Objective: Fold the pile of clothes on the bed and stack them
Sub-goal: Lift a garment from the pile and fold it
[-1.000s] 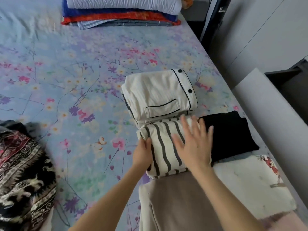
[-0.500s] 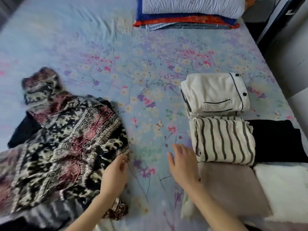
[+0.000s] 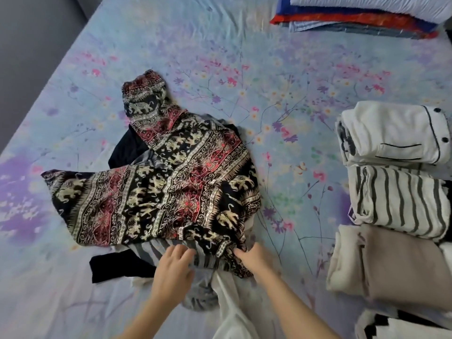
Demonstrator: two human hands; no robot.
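Well, left hand: palm down, fingers fairly straight, resting on a grey striped garment; it grips nothing.
right hand: fingers curled onto the near hem of the elephant-print trousers, pinching the cloth.
elephant-print trousers: crumpled over the other unfolded clothes near the middle of the bed, one leg pointing toward the far side, the other out to the left.
underneath: the grey striped garment, a black garment poking out at the near left, and a white garment trailing back between the forearms.
bed: covered by a pale blue floral sheet.
folded clothes: in a row along the right side, well apart from the trousers. A cream pyjama top with dark piping and buttons is farthest, a striped top touches it, then comes a beige garment, and a black-and-white piece is nearest, cut by the frame.
far end: a stack of bedding, white over blue and red layers.
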